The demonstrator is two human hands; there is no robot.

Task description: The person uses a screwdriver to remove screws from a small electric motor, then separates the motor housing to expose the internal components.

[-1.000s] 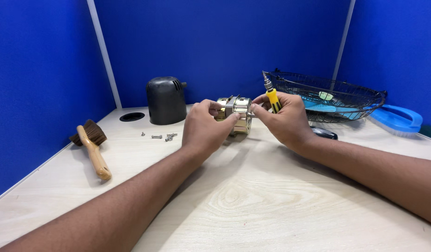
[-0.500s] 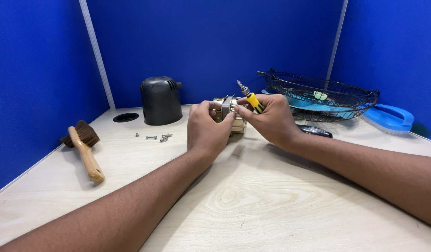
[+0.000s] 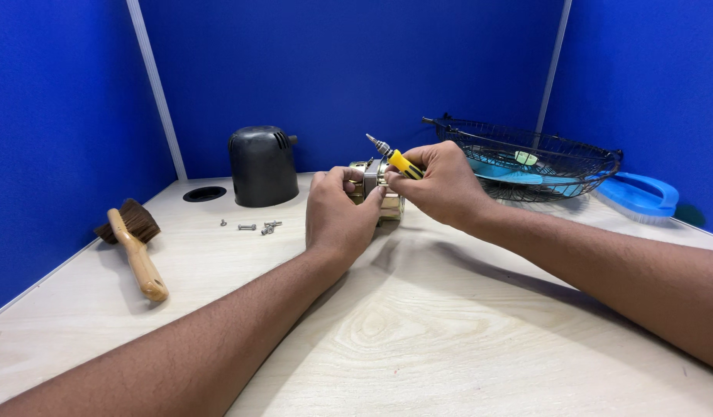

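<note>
Lying far left of the fingers, a wooden-handled brush [image 3: 134,242] rests on the table [image 3: 418,324], then some small screws [image 3: 257,227] and a black motor cover [image 3: 263,165]. The left hand [image 3: 339,216] has its fingers closed around a small metal motor [image 3: 378,193]. Just beside, the right hand [image 3: 446,185] grips a yellow screwdriver [image 3: 395,158], tip pointing up-left. Behind it sits a wire fan guard [image 3: 526,158].

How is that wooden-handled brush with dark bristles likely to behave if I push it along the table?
The wooden-handled brush with dark bristles looks rigid, so it would probably slide as one piece. It lies flat on the pale wooden table, and the wide bristle head should keep it from rolling. The smooth handle may pivot if pushed at one end.
</note>
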